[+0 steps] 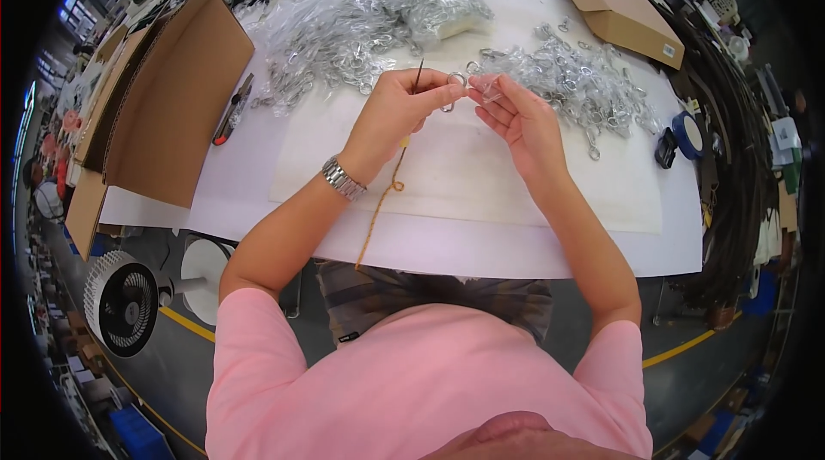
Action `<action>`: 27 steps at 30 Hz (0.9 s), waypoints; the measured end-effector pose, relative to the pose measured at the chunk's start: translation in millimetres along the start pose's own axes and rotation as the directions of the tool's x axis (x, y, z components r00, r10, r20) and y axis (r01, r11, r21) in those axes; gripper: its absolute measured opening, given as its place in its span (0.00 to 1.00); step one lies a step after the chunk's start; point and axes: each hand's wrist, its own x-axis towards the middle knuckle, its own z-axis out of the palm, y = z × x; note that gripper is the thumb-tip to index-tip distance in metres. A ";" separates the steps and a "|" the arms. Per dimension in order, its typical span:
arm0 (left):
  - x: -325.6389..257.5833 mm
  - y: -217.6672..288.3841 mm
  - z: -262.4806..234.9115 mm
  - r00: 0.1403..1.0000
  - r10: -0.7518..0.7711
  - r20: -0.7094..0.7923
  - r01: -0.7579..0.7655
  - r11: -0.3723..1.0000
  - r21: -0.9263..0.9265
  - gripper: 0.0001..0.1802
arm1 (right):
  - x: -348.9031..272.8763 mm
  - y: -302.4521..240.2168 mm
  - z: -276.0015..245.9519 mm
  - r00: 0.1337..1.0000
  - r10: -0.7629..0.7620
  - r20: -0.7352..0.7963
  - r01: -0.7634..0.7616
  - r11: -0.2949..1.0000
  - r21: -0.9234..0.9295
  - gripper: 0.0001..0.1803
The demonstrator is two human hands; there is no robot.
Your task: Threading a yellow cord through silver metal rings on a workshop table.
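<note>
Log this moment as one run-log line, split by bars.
left hand: pinching metal ring, thin pointed tool in grip | right hand: holding clear plastic | nearby: bagged metal hardware, red-handled hand tool

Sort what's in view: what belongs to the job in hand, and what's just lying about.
Likely in the job:
ring-ended metal piece, left hand
thin pointed tool, same hand
clear plastic, right hand
wrapped metal pieces

Apparently lying about:
red-handled tool
blue roll
fan
</note>
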 end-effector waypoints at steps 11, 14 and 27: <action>3.5 -11.6 5.0 0.995 0.090 -0.042 -0.095 0.985 -0.147 0.14 | -0.9 6.8 5.0 0.999 0.033 0.010 -0.033 0.999 0.033 0.20; 2.0 -10.2 7.6 0.992 0.111 -0.058 -0.112 0.994 -0.010 0.19 | -6.5 2.6 15.2 0.999 0.017 0.027 -0.019 0.997 0.075 0.19; 12.5 -9.9 -13.8 0.968 -0.009 0.249 0.093 0.940 -0.328 0.21 | -7.1 10.3 15.0 0.998 0.013 0.059 -0.012 1.000 -0.023 0.16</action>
